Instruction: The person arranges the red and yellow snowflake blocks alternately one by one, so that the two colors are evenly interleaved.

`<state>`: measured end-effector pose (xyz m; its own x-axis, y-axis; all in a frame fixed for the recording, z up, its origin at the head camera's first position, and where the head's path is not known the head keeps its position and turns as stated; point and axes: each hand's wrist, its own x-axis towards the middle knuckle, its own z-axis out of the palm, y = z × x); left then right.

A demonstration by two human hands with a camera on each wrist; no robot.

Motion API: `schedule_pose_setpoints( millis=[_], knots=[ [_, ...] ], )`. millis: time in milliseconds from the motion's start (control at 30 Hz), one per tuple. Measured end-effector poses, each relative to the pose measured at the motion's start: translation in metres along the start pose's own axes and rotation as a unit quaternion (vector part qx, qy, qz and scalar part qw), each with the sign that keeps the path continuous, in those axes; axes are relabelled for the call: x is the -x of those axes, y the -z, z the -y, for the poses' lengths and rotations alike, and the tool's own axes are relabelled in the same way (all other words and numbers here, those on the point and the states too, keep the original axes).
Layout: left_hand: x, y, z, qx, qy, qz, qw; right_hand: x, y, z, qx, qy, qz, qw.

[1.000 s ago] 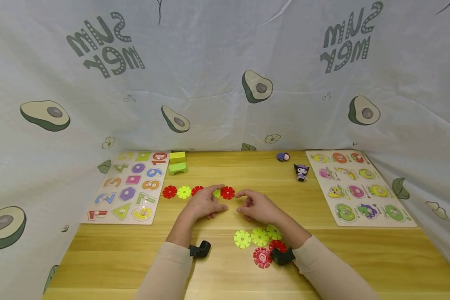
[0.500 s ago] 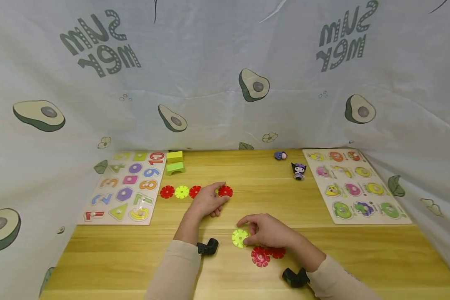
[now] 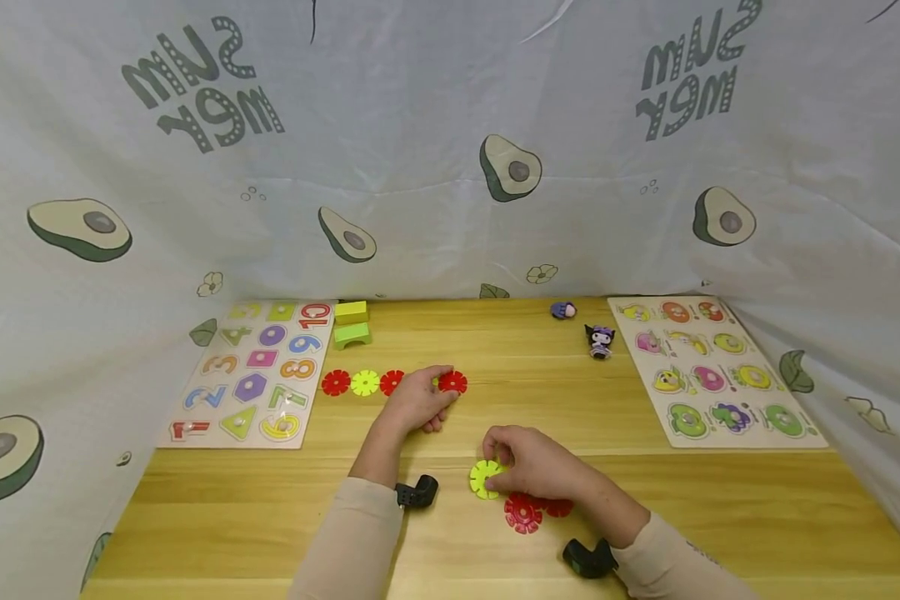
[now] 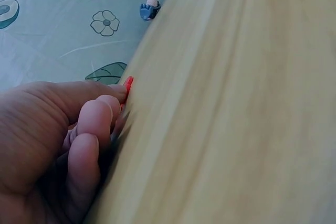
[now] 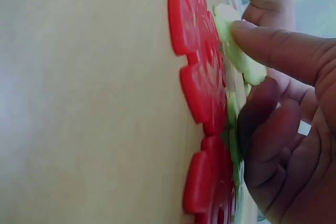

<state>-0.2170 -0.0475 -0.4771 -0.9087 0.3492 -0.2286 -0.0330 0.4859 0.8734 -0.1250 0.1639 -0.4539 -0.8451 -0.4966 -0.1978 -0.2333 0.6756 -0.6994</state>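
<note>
In the head view my left hand [image 3: 417, 400] holds a red interlocking disc [image 3: 453, 382], index fingertip at its far edge and thumb at its near edge. This disc ends a row with a red disc [image 3: 336, 382], a yellow-green disc [image 3: 365, 382] and another red disc [image 3: 392, 382]; my hand covers part of the row. My right hand [image 3: 536, 461] pinches a yellow-green disc [image 3: 480, 479], seen tilted up under the thumb in the right wrist view. Close beside it lie two red discs [image 3: 523, 514], with more yellow-green discs [image 5: 232, 124] mostly hidden behind them.
A number puzzle board [image 3: 228, 392] lies at left, a fruit puzzle board [image 3: 708, 342] at right. Green blocks [image 3: 352, 335] stand at the back left, two small figurines [image 3: 599, 342] at the back right. A printed cloth [image 3: 420, 167] hangs behind the wooden table [image 3: 270, 517].
My right hand has drawn back from the row's end toward me and taken hold of a yellow-green disc, which is now tilted. The left hand stays at the last red disc, its thumb closer in.
</note>
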Motion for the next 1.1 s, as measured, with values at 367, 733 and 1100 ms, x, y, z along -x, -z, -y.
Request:
schedule_pose_setpoints(
  millis=[367,733,1100],
  knots=[
    [0.001,0.001,0.0,-0.013,0.009,-0.006,0.9999,-0.007,0.007,0.0,-0.209,-0.017,0.001,0.978],
    [0.002,-0.001,-0.002,-0.011,0.006,-0.009,0.9999,-0.057,0.036,-0.015,-0.186,-0.149,-0.145,0.96],
    [0.003,-0.001,-0.005,-0.009,0.01,-0.004,0.9999,-0.083,0.047,-0.015,-0.099,-0.175,-0.117,0.973]
  ],
)
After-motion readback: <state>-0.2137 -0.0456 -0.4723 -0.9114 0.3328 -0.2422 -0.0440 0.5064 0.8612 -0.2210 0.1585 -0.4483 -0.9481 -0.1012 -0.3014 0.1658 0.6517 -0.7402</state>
